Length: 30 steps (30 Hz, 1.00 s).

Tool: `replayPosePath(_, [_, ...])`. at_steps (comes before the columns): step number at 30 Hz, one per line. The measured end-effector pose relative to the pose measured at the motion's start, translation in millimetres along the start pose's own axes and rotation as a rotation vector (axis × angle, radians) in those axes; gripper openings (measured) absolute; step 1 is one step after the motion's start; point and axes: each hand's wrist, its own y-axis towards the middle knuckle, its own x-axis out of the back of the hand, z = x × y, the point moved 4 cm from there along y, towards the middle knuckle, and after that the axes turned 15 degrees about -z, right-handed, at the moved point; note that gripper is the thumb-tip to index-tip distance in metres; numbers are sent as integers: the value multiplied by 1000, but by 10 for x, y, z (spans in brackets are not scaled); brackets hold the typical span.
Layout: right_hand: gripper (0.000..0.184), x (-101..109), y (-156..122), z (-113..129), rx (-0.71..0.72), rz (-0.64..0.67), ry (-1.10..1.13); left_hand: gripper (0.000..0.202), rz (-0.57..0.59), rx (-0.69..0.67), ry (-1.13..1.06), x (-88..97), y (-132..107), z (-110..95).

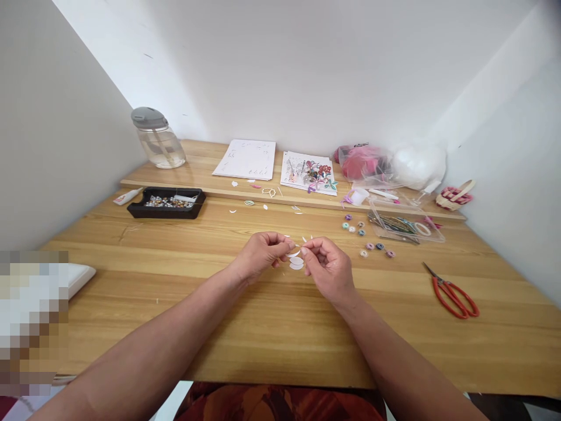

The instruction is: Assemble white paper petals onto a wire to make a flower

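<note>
Above the middle of the table my left hand [266, 250] is closed, thumb against fingers, at a thin white curved paper piece [294, 254]. My right hand [328, 266] is also closed in a pinch, its fingertips just right of that piece; whatever lies between them is too small to make out. Right below the fingertips, white oval paper pieces [297, 262] overlap on the wood. A few more white slivers [304, 239] show just beyond the hands.
Red-handled scissors [451, 292] lie at right. Several thread bobbins [370, 246] sit near a clear tool box [407, 225]. At left stands a black bead tray [166, 203]. Along the back ledge are a water bottle [158, 140], papers [248, 159] and a small basket [454, 197].
</note>
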Motion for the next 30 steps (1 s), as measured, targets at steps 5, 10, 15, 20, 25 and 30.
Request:
replayPosePath(5, [15, 4, 3, 32, 5, -18, -29, 32, 0, 21, -15, -6, -3, -2])
replayPosePath(10, [15, 1, 1, 30, 18, -29, -38, 32, 2, 33, -15, -9, 1, 6])
replayPosePath(15, [14, -2, -1, 26, 26, -36, -49, 31, 5, 40, -24, -13, -6, 4])
replayPosePath(20, [12, 4, -4, 39, 30, -37, -53, 30, 9, 49, -30, -13, -16, -1])
replayPosePath(25, [11, 10, -3, 44, 32, -33, -49, 30, 22, 47, -34, -10, -4, 20])
replayPosePath(30, [10, 10, -12, 41, 30, -34, -41, 30, 22, 45, -40, -9, 11, 29])
